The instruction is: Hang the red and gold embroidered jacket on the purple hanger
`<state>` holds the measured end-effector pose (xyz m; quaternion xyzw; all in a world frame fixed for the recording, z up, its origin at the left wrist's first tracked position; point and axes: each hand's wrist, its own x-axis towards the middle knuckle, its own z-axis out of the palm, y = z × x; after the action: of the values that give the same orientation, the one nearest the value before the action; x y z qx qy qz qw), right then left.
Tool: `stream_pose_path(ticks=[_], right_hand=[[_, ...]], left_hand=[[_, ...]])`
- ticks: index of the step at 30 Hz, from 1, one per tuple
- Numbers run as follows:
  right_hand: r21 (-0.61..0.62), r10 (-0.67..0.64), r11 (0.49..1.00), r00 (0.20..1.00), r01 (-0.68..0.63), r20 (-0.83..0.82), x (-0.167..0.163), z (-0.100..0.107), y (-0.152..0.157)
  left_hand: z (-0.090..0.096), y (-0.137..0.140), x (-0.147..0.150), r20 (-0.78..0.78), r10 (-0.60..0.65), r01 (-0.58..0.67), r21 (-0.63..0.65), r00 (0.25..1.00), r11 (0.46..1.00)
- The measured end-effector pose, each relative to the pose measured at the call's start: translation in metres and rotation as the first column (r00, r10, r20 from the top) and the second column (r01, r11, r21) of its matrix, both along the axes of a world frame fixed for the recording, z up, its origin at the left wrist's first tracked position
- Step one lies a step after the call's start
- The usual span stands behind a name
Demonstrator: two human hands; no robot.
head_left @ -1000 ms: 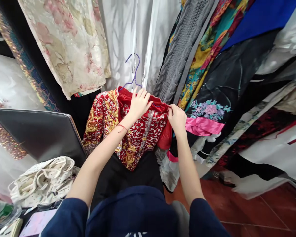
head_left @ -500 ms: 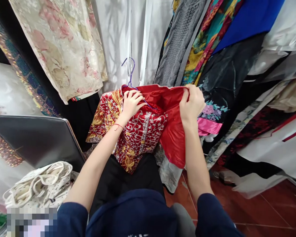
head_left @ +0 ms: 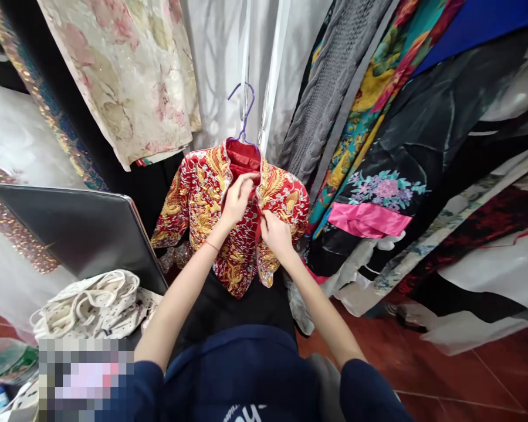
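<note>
A red jacket [head_left: 205,202] with gold and silver embroidery and a stand collar hangs on a purple hanger [head_left: 245,117] over my lap, its front partly open and red lining showing at the neck. My left hand [head_left: 239,198] is at the front opening just below the collar, its fingers curled in on the cloth. Slightly lower and to the right, my right hand [head_left: 276,231] pinches the edge of the jacket's right front panel. The fingertips of both hands are partly hidden in the fabric.
Close on the left stand a dark panel [head_left: 77,231] and a heap of white dotted cloth [head_left: 90,305]. A cream floral garment [head_left: 123,76] hangs above them. To the right hang a grey cable-knit [head_left: 330,82] and a black garment with a pink band [head_left: 369,220]. Red tiles [head_left: 475,375] cover the floor.
The right front panel, held out to the right with its lining showing, is now folded back over the shoulder side. My right hand has come inward and down; my left has shifted slightly.
</note>
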<state>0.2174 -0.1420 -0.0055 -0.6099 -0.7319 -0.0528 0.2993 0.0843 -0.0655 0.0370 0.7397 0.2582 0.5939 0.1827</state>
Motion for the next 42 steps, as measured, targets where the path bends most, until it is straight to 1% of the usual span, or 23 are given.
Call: stream_pose_path(ticks=[2, 4, 6, 7, 8, 10, 11, 12, 13, 15, 17, 19, 22, 24, 26, 29, 31, 32, 33, 35, 39, 41, 42], right_hand=[[-0.049, 0.044, 0.998, 0.998, -0.042, 0.035, 0.0, 0.002, 0.013], [-0.077, 0.175, 0.983, 0.981, -0.169, 0.088, 0.011, 0.011, 0.019], [-0.083, 0.369, 0.928, 0.925, -0.362, 0.092, 0.032, 0.026, 0.018], [-0.061, 0.448, 0.893, 0.892, -0.445, 0.05, 0.046, 0.035, 0.018], [0.027, 0.457, 0.889, 0.889, -0.457, -0.025, 0.059, 0.043, 0.02], [0.315, 0.357, 0.904, 0.916, -0.29, -0.183, 0.086, 0.058, 0.03], [0.421, 0.311, 0.887, 0.919, -0.19, -0.24, 0.097, 0.063, 0.04], [0.47, 0.298, 0.871, 0.913, -0.141, -0.279, 0.107, 0.067, 0.053], [0.46, 0.322, 0.874, 0.895, -0.156, -0.309, 0.114, 0.069, 0.068], [0.28, 0.417, 0.905, 0.805, -0.322, -0.422, 0.125, 0.066, 0.099], [0.058, 0.423, 0.876, 0.706, -0.479, -0.568, 0.129, 0.056, 0.124], [-0.038, 0.384, 0.844, 0.651, -0.536, -0.654, 0.131, 0.043, 0.136], [0.027, 0.382, 0.866, 0.626, -0.499, -0.68, 0.133, 0.032, 0.134], [0.124, 0.396, 0.896, 0.638, -0.427, -0.661, 0.132, 0.038, 0.126], [0.262, 0.405, 0.914, 0.684, -0.309, -0.606, 0.129, 0.055, 0.115], [0.459, 0.367, 0.882, 0.764, -0.105, -0.53, 0.119, 0.086, 0.096], [0.514, 0.308, 0.858, 0.8, 0.001, -0.515, 0.11, 0.099, 0.083], [0.522, 0.273, 0.852, 0.818, 0.037, -0.506, 0.106, 0.1, 0.076], [0.516, 0.24, 0.854, 0.839, 0.057, -0.489, 0.102, 0.098, 0.071], [0.474, 0.187, 0.879, 0.878, 0.05, -0.44, 0.099, 0.081, 0.064], [0.354, 0.106, 0.934, 0.913, 0.044, -0.393, 0.104, 0.024, 0.063], [0.306, 0.086, 0.95, 0.897, 0.057, -0.433, 0.11, -0.003, 0.064], [0.281, 0.085, 0.958, 0.879, 0.057, -0.469, 0.113, -0.014, 0.064]], left_hand=[[-0.022, -0.013, 0.005, 0.029, 0.039, -0.036, -0.092, 0.999, 0.995], [-0.041, -0.017, 0.013, 0.056, 0.027, -0.013, -0.234, 0.998, 0.972], [-0.055, -0.013, 0.018, 0.089, 0.004, 0.028, -0.359, 0.996, 0.933], [-0.059, -0.01, 0.019, 0.103, -0.004, 0.045, -0.394, 0.995, 0.918], [-0.063, -0.008, 0.02, 0.112, -0.011, 0.057, -0.411, 0.994, 0.91], [-0.065, -0.005, 0.019, 0.12, -0.041, 0.09, -0.431, 0.992, 0.898], [-0.065, -0.004, 0.018, 0.126, -0.074, 0.123, -0.449, 0.989, 0.885], [-0.065, -0.005, 0.017, 0.136, -0.114, 0.165, -0.472, 0.984, 0.866], [-0.064, -0.006, 0.016, 0.149, -0.156, 0.21, -0.496, 0.977, 0.843], [-0.061, -0.009, 0.013, 0.172, -0.239, 0.294, -0.529, 0.956, 0.796], [-0.06, -0.008, 0.009, 0.184, -0.284, 0.338, -0.545, 0.941, 0.767], [-0.063, -0.003, 0.006, 0.19, -0.276, 0.335, -0.563, 0.942, 0.755], [-0.07, 0.01, 0.004, 0.223, -0.202, 0.296, -0.578, 0.954, 0.76], [-0.069, 0.021, 0.005, 0.259, -0.136, 0.264, -0.561, 0.956, 0.785], [-0.057, 0.03, 0.008, 0.298, -0.071, 0.225, -0.524, 0.952, 0.822], [-0.026, 0.039, 0.011, 0.319, -0.001, 0.154, -0.454, 0.948, 0.877], [-0.01, 0.04, 0.012, 0.315, 0.029, 0.112, -0.417, 0.949, 0.902], [-0.007, 0.038, 0.013, 0.315, 0.045, 0.092, -0.407, 0.948, 0.909], [-0.008, 0.035, 0.014, 0.316, 0.069, 0.069, -0.404, 0.946, 0.912], [-0.024, 0.029, 0.016, 0.308, 0.144, -0.001, -0.422, 0.94, 0.907], [-0.084, 0.018, 0.018, 0.288, 0.321, -0.146, -0.496, 0.902, 0.856], [-0.111, 0.017, 0.016, 0.288, 0.319, -0.131, -0.523, 0.903, 0.842], [-0.121, 0.017, 0.014, 0.281, 0.283, -0.095, -0.536, 0.917, 0.839]])
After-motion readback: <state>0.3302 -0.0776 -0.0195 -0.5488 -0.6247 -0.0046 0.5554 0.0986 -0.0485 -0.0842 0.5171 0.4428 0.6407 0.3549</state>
